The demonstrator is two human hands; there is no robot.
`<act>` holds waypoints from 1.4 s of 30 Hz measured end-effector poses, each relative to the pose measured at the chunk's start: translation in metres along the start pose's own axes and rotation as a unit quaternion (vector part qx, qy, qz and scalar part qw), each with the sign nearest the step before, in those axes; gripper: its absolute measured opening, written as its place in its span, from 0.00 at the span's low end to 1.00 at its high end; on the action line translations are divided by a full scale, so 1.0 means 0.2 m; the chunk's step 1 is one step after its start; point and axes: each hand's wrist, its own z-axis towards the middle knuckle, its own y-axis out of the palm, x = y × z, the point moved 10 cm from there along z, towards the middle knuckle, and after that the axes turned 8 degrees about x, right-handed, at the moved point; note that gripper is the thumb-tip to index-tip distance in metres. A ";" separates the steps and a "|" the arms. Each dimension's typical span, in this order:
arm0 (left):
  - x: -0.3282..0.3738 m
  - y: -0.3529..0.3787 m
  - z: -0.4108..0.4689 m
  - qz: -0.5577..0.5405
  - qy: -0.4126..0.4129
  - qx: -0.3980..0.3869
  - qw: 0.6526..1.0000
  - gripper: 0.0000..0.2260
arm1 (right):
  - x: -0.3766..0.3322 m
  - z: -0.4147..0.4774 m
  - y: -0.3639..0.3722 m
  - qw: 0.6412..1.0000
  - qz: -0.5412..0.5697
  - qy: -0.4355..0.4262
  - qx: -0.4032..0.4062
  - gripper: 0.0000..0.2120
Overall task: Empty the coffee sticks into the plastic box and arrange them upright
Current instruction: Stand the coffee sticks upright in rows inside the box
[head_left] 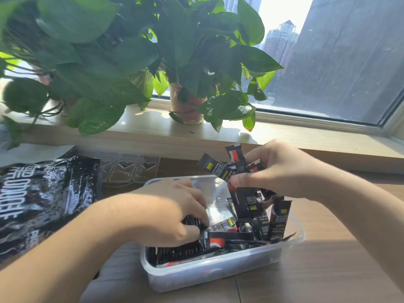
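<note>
Many coffee sticks (pixel 278 217) in plastic box (pixel 218 272), left hand (pixel 166 213) gripping some, right hand (pixel 277 169) pinching others

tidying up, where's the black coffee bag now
In the head view the black coffee bag lies on the table at far left, left of the left hand and plastic box.

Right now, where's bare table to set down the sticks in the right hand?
Bare wood table lies right of the plastic box. The windowsill is bare right of the potted plant. Crowded: the box, full of coffee sticks; black bag and clear heart-cut sheet to its left.
</note>
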 end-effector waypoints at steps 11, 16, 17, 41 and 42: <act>0.03 -0.04 -0.01 -0.003 0.010 0.028 1.000 0.18 | 0.01 0.01 0.08 1.000 -0.008 -0.006 -0.005 0.04; 0.03 -0.06 -0.02 -0.034 0.014 0.043 0.998 0.18 | 0.03 0.04 0.00 0.996 0.085 0.001 0.011 0.16; 0.03 -0.07 -0.02 -0.038 0.019 0.051 0.998 0.17 | 0.02 0.05 -0.02 0.994 0.106 -0.003 0.019 0.11; -0.15 -0.30 0.10 -0.381 -0.200 0.218 0.876 0.06 | 0.22 0.10 0.01 0.944 0.323 -0.002 0.067 0.07; -0.12 -0.28 0.13 -0.398 -0.202 0.194 0.874 0.06 | 0.22 0.10 0.02 0.943 0.327 0.000 0.068 0.07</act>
